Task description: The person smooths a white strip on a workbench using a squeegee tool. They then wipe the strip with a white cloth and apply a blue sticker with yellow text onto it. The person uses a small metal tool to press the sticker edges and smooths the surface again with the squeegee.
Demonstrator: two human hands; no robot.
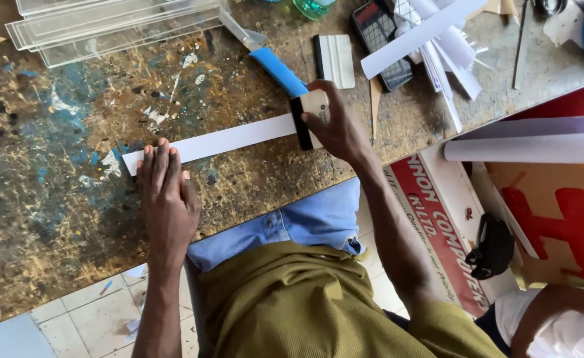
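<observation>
Two hands work one long white strip (229, 138) lying across the paint-stained desk (47, 199). Left hand (167, 195) lies flat, fingers together and extended, pinning the strip's left end so it cannot slide. Right hand (338, 126) grips a small squeegee (308, 116), its dark edge pressed on the strip's right end, likely to smooth it; a blue utility knife (275, 66) lies just beyond

I am pressing my left hand (166, 195) flat on one end of a long white paper strip (222, 140) lying on the paint-spattered wooden workbench (53, 199), while my right hand (335, 126) is holding a cream, black-edged squeegee (308, 116) upright on its other end.
</observation>
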